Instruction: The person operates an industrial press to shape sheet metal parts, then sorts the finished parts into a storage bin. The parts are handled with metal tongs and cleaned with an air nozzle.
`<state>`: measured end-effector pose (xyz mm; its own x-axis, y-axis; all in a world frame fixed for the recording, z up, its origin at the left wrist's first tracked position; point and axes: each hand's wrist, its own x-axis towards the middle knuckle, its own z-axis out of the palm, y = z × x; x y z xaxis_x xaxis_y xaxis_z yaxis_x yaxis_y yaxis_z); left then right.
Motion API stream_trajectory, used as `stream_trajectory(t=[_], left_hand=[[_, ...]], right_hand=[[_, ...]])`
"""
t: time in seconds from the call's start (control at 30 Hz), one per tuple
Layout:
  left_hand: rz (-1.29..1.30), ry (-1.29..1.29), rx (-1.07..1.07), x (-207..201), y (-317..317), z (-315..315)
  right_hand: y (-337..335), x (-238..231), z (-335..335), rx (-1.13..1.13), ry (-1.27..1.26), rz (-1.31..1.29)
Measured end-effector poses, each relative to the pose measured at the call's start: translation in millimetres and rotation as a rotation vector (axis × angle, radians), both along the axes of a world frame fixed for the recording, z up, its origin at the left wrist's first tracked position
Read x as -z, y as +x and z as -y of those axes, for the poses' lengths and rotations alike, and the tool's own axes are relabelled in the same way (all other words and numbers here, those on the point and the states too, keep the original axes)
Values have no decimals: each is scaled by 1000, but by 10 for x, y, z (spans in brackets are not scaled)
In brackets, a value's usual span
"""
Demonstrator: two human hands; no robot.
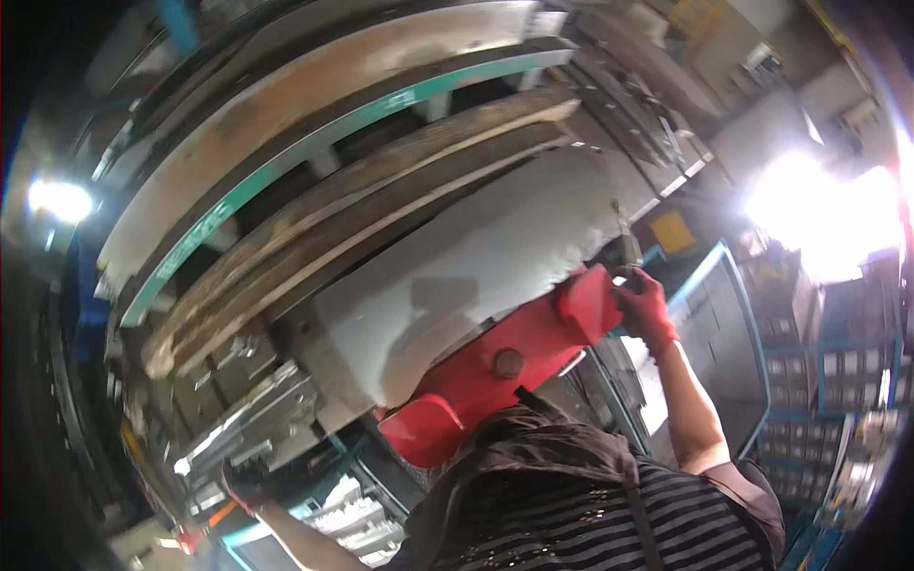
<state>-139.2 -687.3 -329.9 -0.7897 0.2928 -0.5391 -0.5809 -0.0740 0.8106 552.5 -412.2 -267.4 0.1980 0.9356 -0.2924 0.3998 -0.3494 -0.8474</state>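
I'm looking over a shoulder in a striped top (609, 519) at a long red frame (505, 366), and both hands are spread wide apart. The right hand (647, 309), in a red glove, is raised at the frame's upper right end, fingers clenched round a slim metal tool (626, 243) that stands nearly upright, tip up, just beside the edge of the big white sheet (476, 276). The left hand (249, 483), in a dark glove, sits low at the left by the pale metal rails (252, 419); I cannot tell whether its fingers are clenched or released, too small and dim. The red frame runs on a diagonal, lower left to upper right, its scoop-shaped end pointing down-left, lying across the white sheet's lower edge. My read: the work is mid-way, tool applied at the upper end, nothing visibly freed or finished. Behind, rusty plates (314, 95) and a green beam (314, 152) follow the same slant.
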Motion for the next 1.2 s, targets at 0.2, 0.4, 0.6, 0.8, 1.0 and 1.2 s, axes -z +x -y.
stream_trajectory(t=[0.2, 0.4, 0.6, 0.8, 1.0, 1.2], left_hand=[[15, 72, 99, 376, -268, 153], [-78, -337, -70, 498, -837, 691], [-537, -1009, 129, -1031, 2290, -971], [-160, 183, 938, 23, 3546, -1320], [616, 887, 768, -393, 3690, -2500], [721, 545, 746, 104, 3163, -2989]], right_hand=[[240, 219, 178, 45, 60, 157], [58, -199, 81, 99, -159, -13], [403, -232, 307, 21, 138, 260], [501, -952, 665, -17, 54, 111], [695, -1013, 888, -165, -103, 220], [877, -1065, 927, -262, -61, 185]])
